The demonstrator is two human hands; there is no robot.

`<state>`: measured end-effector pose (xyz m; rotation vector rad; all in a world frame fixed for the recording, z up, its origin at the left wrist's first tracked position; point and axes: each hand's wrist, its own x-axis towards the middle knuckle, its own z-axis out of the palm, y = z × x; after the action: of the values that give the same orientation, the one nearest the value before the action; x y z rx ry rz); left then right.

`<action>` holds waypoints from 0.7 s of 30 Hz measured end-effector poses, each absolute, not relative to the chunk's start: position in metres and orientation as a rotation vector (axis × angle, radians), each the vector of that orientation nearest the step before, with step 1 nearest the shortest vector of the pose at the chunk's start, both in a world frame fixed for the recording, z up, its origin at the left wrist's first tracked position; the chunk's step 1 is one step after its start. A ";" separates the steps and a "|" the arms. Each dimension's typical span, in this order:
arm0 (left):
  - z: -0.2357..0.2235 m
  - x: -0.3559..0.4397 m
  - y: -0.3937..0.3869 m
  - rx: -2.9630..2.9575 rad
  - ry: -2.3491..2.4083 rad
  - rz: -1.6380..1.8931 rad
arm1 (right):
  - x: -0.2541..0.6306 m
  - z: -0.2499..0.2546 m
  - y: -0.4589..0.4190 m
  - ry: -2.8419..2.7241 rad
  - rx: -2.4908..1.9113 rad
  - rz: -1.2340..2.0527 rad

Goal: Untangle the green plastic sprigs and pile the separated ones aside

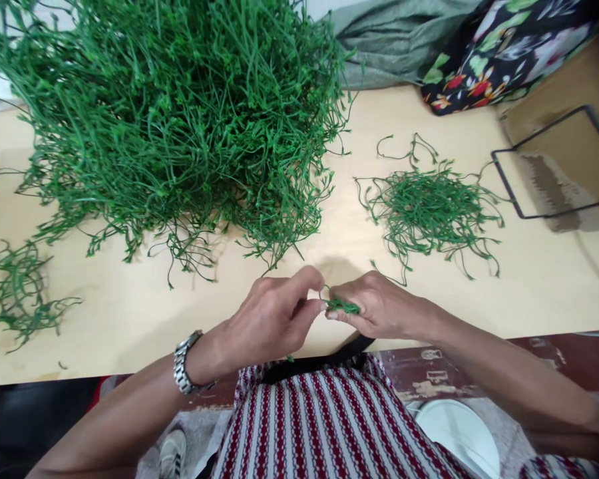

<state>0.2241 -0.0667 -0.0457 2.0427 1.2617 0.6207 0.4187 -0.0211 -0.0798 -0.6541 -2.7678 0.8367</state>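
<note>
My left hand (272,316) and my right hand (374,306) meet just above the near edge of the pale table (130,319). Both pinch one small green plastic sprig (340,305) between thumb and fingers. My left wrist carries a metal watch (184,362). A big heap of green plastic stems (170,113) fills the far left of the table. A smaller flat pile of green stems (429,209) lies to the right, beyond my right hand. Another small clump of stems (14,289) lies at the left edge.
A grey cloth (399,40) and a flowered fabric (504,53) lie at the back right. A black wire frame over a brown box (559,159) stands at the right. Below the table are my striped garment (329,426), a white round object (459,439) and a shoe (172,452).
</note>
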 end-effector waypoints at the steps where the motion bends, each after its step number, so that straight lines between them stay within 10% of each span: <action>1: -0.047 0.224 -0.067 2.074 1.231 0.663 | 0.419 -0.078 -0.020 -2.800 -0.668 0.841; 21: -0.058 0.228 -0.058 1.065 1.123 0.727 | 0.414 -0.079 -0.007 -2.810 -0.590 1.029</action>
<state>0.2280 -0.0581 -0.0576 1.0652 1.1230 0.7268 0.4136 -0.0067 -0.0786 -0.5901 -2.8101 1.0294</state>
